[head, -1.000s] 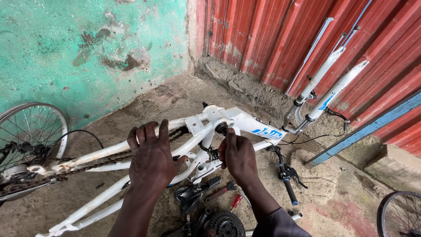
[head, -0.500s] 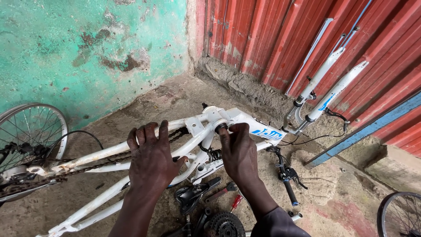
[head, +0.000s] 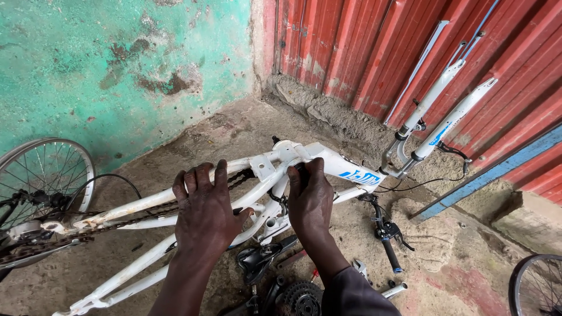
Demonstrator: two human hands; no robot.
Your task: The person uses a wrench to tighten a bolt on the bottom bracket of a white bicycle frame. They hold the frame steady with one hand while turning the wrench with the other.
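A white metal bicycle frame with blue lettering (head: 257, 193) lies on its side across the middle of the picture, on a rough concrete floor (head: 234, 131). Its long axis runs from the lower left of the frame up to the right, where its white suspension fork (head: 436, 120) points toward the upper right and leans against a red corrugated metal wall (head: 363, 47).

The left hand (head: 206, 213) lies flat on top of the frame just left of centre, palm down, fingers spread over the tubes and a rusty drive chain (head: 117, 219). The right hand (head: 310, 202) sits just right of it, fingers curled down over the junction of tubes near the seat cluster; whether it grips a tube or only presses on it cannot be told.

Two spoked wheels show: one (head: 41, 187) at the left edge by the frame's rear end, one (head: 535, 287) cut off at the lower right corner. One black saddle (head: 257, 257) and one toothed black chainring (head: 301, 298) lie below the hands at the bottom centre. One black handlebar grip with a brake lever (head: 389, 243) lies right of the right hand. A worn green plaster wall (head: 105, 64) fills the upper left.
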